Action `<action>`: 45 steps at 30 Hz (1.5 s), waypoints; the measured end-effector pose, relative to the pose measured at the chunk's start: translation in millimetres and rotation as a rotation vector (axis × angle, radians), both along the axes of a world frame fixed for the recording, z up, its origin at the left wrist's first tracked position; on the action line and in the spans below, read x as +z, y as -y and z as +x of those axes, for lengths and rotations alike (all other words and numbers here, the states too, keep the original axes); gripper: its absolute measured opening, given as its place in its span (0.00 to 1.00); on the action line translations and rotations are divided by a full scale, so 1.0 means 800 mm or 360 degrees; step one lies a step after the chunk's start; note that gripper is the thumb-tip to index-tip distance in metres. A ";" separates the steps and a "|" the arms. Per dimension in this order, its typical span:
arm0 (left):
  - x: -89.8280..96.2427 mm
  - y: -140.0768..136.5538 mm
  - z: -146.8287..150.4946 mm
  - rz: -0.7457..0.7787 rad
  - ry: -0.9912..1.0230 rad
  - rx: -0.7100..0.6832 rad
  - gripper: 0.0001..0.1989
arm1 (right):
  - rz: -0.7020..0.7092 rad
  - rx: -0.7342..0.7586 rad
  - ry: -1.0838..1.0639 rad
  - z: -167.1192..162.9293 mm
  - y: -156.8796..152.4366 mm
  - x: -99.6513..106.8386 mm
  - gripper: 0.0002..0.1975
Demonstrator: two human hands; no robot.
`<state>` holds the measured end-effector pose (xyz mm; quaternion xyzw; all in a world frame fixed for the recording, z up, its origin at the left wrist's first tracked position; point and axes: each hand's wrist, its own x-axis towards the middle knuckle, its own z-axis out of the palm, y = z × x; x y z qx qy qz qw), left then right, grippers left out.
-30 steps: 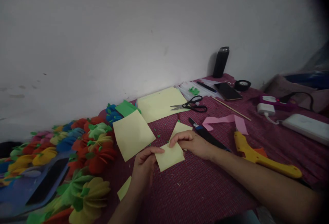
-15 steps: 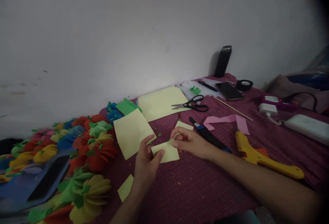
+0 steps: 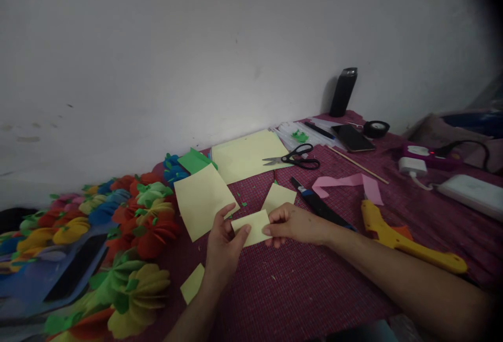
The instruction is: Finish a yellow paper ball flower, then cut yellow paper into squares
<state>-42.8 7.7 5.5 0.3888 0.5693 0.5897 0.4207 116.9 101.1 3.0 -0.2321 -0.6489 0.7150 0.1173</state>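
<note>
Between my two hands is a small pale yellow piece of paper [image 3: 254, 227], held just above the cloth. My left hand [image 3: 225, 240] pinches its left end, thumb on top. On the right end, my right hand [image 3: 288, 225] grips it between thumb and fingers. Beyond my right hand a yellow paper square [image 3: 280, 196] lies on the cloth, partly covered. A larger yellow sheet [image 3: 202, 200] lies behind my left hand, and another small yellow piece [image 3: 192, 283] rests beside my left wrist.
Scissors [image 3: 293, 157] lie partly on stacked yellow paper [image 3: 247, 156]. To the right are a utility knife [image 3: 320, 207], pink strip [image 3: 349, 182], yellow glue gun [image 3: 408, 245], phone [image 3: 353, 138] and power strip [image 3: 428, 154]. Paper pumpkins [image 3: 137, 295] crowd the left. A black bottle [image 3: 343, 92] stands behind.
My right hand has shifted from the paper's top edge down to its right end. The held paper now looks narrower, and more of the yellow square behind shows.
</note>
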 end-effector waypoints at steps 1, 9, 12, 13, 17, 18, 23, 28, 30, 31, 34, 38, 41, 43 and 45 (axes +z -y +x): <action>0.000 0.000 0.000 -0.0003 0.0035 -0.0010 0.31 | -0.0011 -0.0005 0.0013 0.000 0.000 0.000 0.14; 0.008 -0.001 0.000 -0.0125 0.0240 0.0012 0.27 | -0.0041 -0.0039 0.0082 0.000 -0.001 -0.001 0.12; 0.008 -0.001 -0.003 -0.0125 0.0212 0.0012 0.26 | -0.0032 -0.0028 0.0089 0.000 -0.001 0.002 0.12; 0.007 -0.001 -0.003 -0.0117 0.0201 0.0011 0.26 | -0.0031 -0.0020 0.0090 0.001 -0.001 0.002 0.13; 0.005 -0.001 -0.004 -0.0102 0.0192 0.0018 0.26 | -0.0027 0.0001 0.0087 0.001 -0.002 0.003 0.13; 0.005 -0.001 -0.004 -0.0104 0.0198 0.0020 0.26 | -0.0027 -0.0003 0.0087 0.001 -0.001 0.003 0.13; 0.003 -0.001 -0.004 -0.0114 0.0209 0.0006 0.27 | -0.0010 -0.0024 0.0097 0.001 0.000 0.004 0.12; 0.004 -0.002 -0.004 -0.0120 0.0251 0.0024 0.28 | -0.0005 -0.0024 0.0090 0.002 0.001 0.004 0.11; 0.006 -0.002 -0.003 -0.0132 0.0315 0.0026 0.30 | 0.0005 -0.0030 0.0080 0.001 0.001 0.003 0.10; 0.007 -0.002 -0.002 -0.0139 0.0361 0.0022 0.31 | 0.0015 -0.0035 0.0076 0.000 0.002 0.002 0.10; 0.008 -0.002 0.002 -0.0211 0.0537 -0.0025 0.31 | 0.0040 -0.0051 0.0089 -0.003 0.004 0.001 0.11; 0.003 0.000 0.009 -0.0320 0.0639 -0.0156 0.21 | 0.0067 -0.0025 0.0105 -0.007 0.010 -0.004 0.11; 0.000 0.001 0.012 -0.0322 0.0636 -0.0244 0.13 | 0.0131 0.0016 0.0079 -0.007 0.014 -0.010 0.11; 0.000 0.001 0.013 -0.0326 0.0628 -0.0221 0.12 | 0.0181 0.0017 0.0064 -0.007 0.016 -0.013 0.12; 0.001 0.001 0.012 -0.0316 0.0627 -0.0155 0.12 | 0.0207 0.0008 0.0057 -0.007 0.016 -0.015 0.12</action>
